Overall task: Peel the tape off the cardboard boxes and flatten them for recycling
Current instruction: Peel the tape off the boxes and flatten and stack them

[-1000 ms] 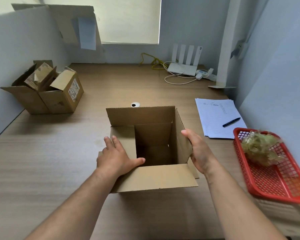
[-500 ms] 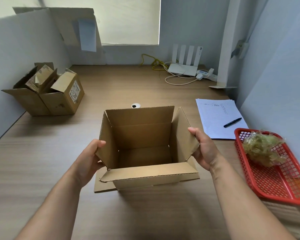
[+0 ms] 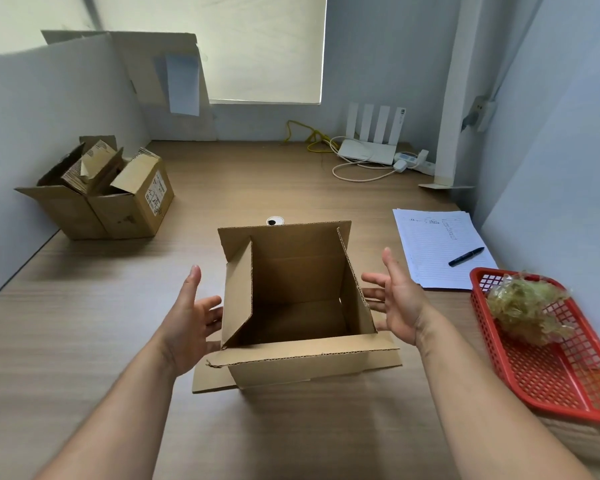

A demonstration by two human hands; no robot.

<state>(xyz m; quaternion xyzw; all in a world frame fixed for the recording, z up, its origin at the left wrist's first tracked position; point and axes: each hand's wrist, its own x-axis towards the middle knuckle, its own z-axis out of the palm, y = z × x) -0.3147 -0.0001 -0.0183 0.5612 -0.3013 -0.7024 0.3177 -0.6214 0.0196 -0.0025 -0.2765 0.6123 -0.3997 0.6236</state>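
Open-topped brown corrugated cardboard box (image 3: 298, 292) upright mid wooden desk (image 3: 84, 341), directly between hands. Left hand (image 3: 191, 323), right hand (image 3: 397, 299) flanking side walls, palms inward, fingers spread, gripping nothing. Equally near; contact unclear.

Brown cardboard box (image 3: 293, 299) upright mid-desk, top flaps open, two more opened boxes (image 3: 101, 192) far left by wall

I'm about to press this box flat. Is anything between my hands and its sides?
Nothing visible. The left hand and right hand flank the cardboard box, open, one by each side wall. The red basket and papers sit farther right.
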